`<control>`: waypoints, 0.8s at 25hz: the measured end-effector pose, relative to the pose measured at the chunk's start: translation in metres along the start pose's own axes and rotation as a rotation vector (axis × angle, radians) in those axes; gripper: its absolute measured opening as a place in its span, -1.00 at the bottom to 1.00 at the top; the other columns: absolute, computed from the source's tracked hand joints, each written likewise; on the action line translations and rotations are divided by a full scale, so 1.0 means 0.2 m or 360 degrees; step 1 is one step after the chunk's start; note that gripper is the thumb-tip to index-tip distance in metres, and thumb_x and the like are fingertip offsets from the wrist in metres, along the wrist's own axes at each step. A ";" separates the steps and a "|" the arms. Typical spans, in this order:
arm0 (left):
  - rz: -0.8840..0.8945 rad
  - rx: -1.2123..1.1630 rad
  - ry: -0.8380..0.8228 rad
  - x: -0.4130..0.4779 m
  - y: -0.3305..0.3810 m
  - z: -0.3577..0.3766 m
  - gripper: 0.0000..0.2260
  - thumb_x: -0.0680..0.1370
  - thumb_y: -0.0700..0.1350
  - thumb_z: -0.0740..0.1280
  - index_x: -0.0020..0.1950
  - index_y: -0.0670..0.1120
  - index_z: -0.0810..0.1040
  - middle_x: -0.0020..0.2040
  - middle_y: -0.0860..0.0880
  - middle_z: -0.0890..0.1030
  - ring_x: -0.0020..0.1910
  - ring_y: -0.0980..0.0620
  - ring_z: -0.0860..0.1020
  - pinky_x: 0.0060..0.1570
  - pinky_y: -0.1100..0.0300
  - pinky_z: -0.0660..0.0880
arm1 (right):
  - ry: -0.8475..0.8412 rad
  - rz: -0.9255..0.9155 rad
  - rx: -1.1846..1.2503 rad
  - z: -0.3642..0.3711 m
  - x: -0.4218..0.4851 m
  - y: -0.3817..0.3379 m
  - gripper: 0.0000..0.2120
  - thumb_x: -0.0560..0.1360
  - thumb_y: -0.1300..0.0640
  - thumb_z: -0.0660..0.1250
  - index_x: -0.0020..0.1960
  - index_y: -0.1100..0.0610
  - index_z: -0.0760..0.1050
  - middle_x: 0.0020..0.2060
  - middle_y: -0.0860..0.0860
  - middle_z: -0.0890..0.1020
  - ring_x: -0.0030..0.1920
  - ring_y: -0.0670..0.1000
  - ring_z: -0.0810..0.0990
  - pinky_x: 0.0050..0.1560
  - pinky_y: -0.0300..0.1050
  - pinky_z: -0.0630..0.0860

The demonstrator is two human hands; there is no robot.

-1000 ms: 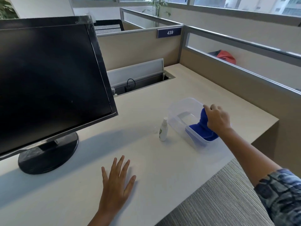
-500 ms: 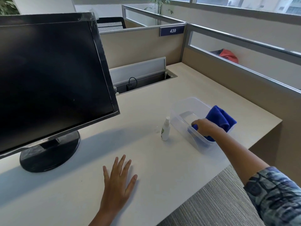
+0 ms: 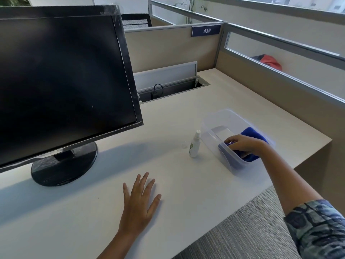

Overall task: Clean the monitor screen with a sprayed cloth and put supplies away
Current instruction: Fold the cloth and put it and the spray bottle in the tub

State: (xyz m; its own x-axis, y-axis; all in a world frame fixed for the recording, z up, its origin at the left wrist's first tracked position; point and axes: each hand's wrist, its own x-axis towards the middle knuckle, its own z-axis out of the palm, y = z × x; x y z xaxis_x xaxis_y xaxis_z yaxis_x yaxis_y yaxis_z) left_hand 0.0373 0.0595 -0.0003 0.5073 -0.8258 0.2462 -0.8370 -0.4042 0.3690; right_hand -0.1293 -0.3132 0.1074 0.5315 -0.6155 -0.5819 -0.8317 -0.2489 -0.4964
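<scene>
A black monitor [image 3: 61,75] with a dark screen stands on a round base at the left of the desk. A clear plastic bin [image 3: 214,122] sits at the right. My right hand [image 3: 242,144] is inside the bin's near end, fingers closed on a blue cloth [image 3: 250,131] that bunches behind the hand and over the bin's right rim. A small white spray bottle [image 3: 195,144] stands upright just left of the bin, and its clear cap [image 3: 183,144] lies beside it. My left hand [image 3: 140,200] rests flat on the desk, fingers spread, holding nothing.
The pale desk [image 3: 168,184] ends at a front edge over grey carpet [image 3: 252,230]. An open cable tray [image 3: 173,88] with a plug lies behind the monitor. Beige partitions [image 3: 261,86] close the back and right sides.
My right hand has pushed the blue cloth lower into the bin and moved slightly left. The left hand has stayed flat on the desk.
</scene>
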 end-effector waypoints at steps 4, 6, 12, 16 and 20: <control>0.0004 -0.0018 0.0003 0.00 0.00 -0.01 -0.42 0.58 0.25 -0.09 0.36 -0.06 0.43 0.48 -0.05 0.31 0.49 0.00 0.12 0.39 -0.33 0.01 | -0.0142 0.0041 0.0115 -0.01 -0.07 -0.01 -0.63 0.55 0.10 0.31 0.34 0.06 0.42 0.05 0.05 0.57 0.00 0.05 0.58 -0.05 -0.12 0.61; -0.0001 -0.0008 -0.0018 0.00 0.01 -0.01 -0.42 0.58 0.25 -0.10 0.37 -0.06 0.43 0.48 -0.06 0.31 0.49 -0.04 0.16 0.39 -0.33 0.02 | -0.0013 0.0014 0.0004 -0.04 -0.11 -0.05 -0.60 0.53 0.06 0.34 0.34 0.07 0.41 0.08 0.07 0.58 0.00 0.05 0.59 0.04 -0.07 0.58; -0.0035 0.0004 -0.0050 0.00 0.01 -0.02 -0.43 0.56 0.23 -0.04 0.37 -0.08 0.43 0.47 -0.08 0.32 0.48 -0.11 0.21 0.38 -0.33 0.07 | 0.1051 -0.0542 -0.0242 -0.03 -0.27 -0.31 -0.68 0.50 -0.02 0.35 0.18 0.11 0.56 -0.15 -0.01 0.62 -0.21 -0.05 0.58 -0.12 -0.16 0.52; -0.0083 -0.0031 -0.0037 0.00 0.00 -0.01 -0.39 0.55 0.27 -0.08 0.36 -0.08 0.44 0.47 -0.07 0.33 0.48 -0.10 0.22 0.39 -0.27 0.07 | 0.1198 -0.1205 -0.0120 0.15 -0.35 -0.63 -0.80 0.49 0.09 0.38 0.06 0.15 0.61 -0.19 0.00 0.65 -0.27 -0.12 0.59 -0.21 -0.30 0.53; -0.0076 0.0005 -0.0061 0.00 -0.01 0.00 -0.39 0.57 0.27 -0.08 0.30 -0.09 0.50 0.40 -0.09 0.44 0.43 -0.11 0.33 0.37 -0.25 0.14 | 0.0988 -0.1337 -0.0469 0.38 -0.25 -0.89 -0.83 0.46 0.13 0.37 0.03 0.12 0.64 -0.10 0.07 0.65 -0.12 0.04 0.60 -0.10 -0.10 0.55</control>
State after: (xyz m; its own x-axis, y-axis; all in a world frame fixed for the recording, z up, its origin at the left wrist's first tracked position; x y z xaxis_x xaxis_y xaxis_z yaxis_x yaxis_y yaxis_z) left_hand 0.0390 0.0599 -0.0013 0.5385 -0.8200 0.1938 -0.8126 -0.4447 0.3768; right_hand 0.0043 -0.1812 0.1769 0.8437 -0.4150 0.3404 -0.2899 -0.8861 -0.3617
